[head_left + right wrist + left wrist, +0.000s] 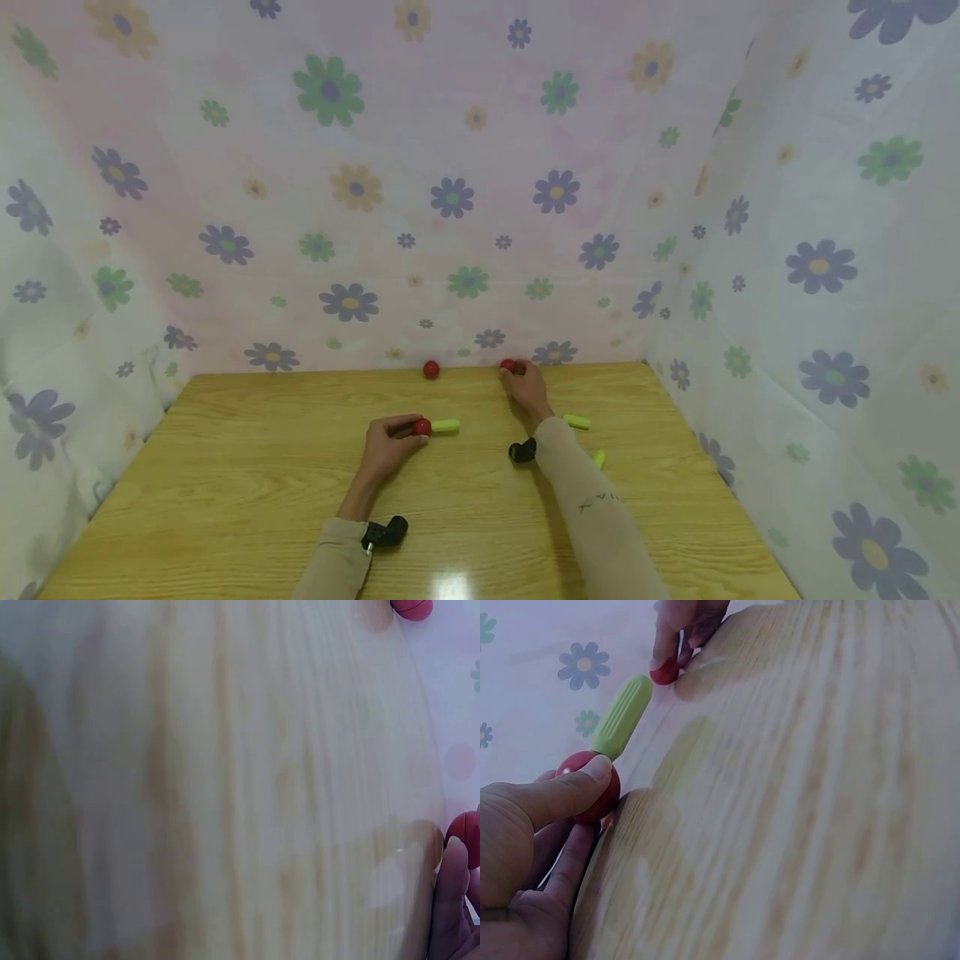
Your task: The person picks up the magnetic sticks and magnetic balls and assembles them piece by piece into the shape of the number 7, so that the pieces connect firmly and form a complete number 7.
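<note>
In the head view my left hand [390,446] pinches a red ball [422,427] between thumb and fingers, over the middle of the table. A ridged yellow-green stick [622,716] points out from that ball; whether the two are joined I cannot tell. At the table's far edge, my right hand [527,387] holds a second red ball [508,366] in its fingertips. The right wrist view catches this ball [466,836] at its right border, with the thumb against it. A third red ball [431,369] rests by the far edge, between the two hands and apart from them.
Two more yellow-green sticks lie right of the right forearm: one stick [576,422] near the wrist, another stick [598,459] partly hidden by the sleeve. A flowered cloth [465,167] hangs behind the wooden table [225,483] and along its sides.
</note>
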The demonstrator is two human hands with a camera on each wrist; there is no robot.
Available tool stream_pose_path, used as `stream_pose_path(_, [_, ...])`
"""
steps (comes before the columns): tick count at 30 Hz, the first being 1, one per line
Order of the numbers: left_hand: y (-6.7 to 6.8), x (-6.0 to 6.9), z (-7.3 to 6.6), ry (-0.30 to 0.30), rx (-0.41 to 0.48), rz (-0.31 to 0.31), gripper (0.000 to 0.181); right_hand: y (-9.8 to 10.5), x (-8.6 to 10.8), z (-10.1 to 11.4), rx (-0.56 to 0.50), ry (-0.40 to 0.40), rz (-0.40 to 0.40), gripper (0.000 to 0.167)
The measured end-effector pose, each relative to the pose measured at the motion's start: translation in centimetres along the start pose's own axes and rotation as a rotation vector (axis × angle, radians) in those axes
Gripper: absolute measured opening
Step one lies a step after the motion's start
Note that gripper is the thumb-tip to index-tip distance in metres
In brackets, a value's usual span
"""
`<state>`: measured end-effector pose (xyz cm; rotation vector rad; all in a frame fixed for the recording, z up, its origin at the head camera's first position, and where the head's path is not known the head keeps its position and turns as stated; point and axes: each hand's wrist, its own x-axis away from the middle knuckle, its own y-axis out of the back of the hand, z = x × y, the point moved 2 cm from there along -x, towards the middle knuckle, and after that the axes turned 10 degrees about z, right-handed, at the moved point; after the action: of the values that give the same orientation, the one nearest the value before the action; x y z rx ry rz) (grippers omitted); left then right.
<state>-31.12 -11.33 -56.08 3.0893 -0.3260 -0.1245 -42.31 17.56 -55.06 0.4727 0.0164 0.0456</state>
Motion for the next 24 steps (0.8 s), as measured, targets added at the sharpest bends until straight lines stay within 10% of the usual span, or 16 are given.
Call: stream_pose_path(24, [-0.18,0.06,0.16,-0.027,-0.042,-0.031,0.038,-0.39,0.01,-0.32,-0.021,-0.001,-0.073,0.042])
